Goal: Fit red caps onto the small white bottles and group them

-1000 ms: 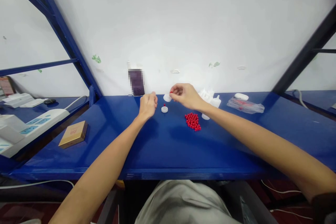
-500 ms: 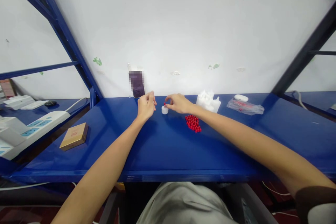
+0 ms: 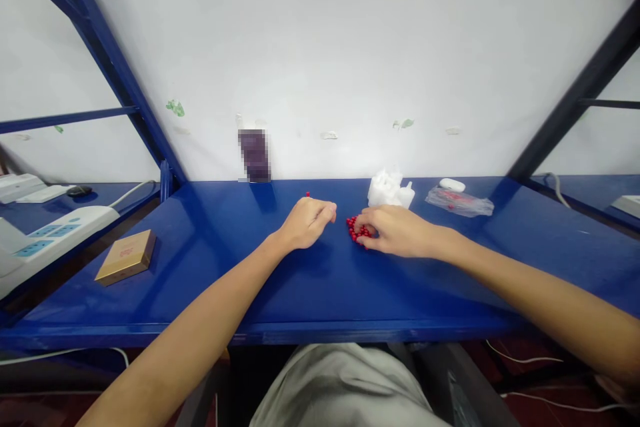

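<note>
A small pile of red beads point(image 3: 355, 229) lies on the blue shelf top point(image 3: 320, 287). My right hand point(image 3: 397, 231) rests on the pile's right side, its fingertips curled together among the beads. My left hand point(image 3: 306, 221) lies just left of the pile, fingers curled in loosely; what is inside them is hidden. A tiny red bead point(image 3: 307, 195) peeks out just beyond my left knuckles. A heap of white plastic caps point(image 3: 387, 189) stands behind my right hand.
A clear plastic bag with red bits point(image 3: 457, 202) and a white oval object point(image 3: 452, 184) lie at the back right. A blurred phone point(image 3: 254, 155) leans on the white wall. A tan box point(image 3: 125, 257) sits at the left, with a white power strip point(image 3: 55, 237) beyond it.
My right hand drew back from the small white cap to the bead pile. My left hand moved right and down, now covering the spot where the cap stood.
</note>
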The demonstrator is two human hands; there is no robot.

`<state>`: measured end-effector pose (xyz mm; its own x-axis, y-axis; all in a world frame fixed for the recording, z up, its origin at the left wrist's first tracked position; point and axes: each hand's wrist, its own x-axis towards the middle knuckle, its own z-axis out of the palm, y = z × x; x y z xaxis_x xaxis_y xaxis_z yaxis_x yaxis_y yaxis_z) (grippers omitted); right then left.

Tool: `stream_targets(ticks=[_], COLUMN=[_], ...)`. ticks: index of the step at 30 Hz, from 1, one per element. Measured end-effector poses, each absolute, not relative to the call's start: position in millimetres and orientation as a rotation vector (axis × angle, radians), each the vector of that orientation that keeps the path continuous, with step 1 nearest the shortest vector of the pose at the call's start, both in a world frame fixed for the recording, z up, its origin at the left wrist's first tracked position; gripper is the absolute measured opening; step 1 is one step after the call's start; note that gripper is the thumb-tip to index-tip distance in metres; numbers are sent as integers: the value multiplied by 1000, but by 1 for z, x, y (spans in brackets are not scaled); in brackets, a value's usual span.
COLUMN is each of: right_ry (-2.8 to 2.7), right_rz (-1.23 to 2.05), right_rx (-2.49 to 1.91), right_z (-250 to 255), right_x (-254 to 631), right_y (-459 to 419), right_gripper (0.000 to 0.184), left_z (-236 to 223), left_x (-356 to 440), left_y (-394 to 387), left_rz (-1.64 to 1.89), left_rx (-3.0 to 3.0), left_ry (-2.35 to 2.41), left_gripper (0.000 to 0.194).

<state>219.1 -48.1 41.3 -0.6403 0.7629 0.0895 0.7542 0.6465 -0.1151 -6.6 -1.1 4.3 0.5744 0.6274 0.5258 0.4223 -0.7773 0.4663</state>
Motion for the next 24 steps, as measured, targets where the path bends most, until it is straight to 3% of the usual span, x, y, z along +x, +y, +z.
stream_targets(ticks=[7, 17, 24], right_ry=[-2705, -2170, -2138], right_rz=[98, 426, 399], right_rx=[-1326, -1009, -984], right_z=[31, 52, 53], right_x=[205, 181, 177], right_y=[-37, -42, -43], right_gripper=[7, 12, 9], left_z=[6, 1, 1], left_x=[-7, -4, -4], left_y=[-2, -5, -5], left_rz=[917, 1010, 1065], left_rx=[2652, 2213, 2196], left_ry=[909, 819, 834], left_gripper=[55, 68, 65])
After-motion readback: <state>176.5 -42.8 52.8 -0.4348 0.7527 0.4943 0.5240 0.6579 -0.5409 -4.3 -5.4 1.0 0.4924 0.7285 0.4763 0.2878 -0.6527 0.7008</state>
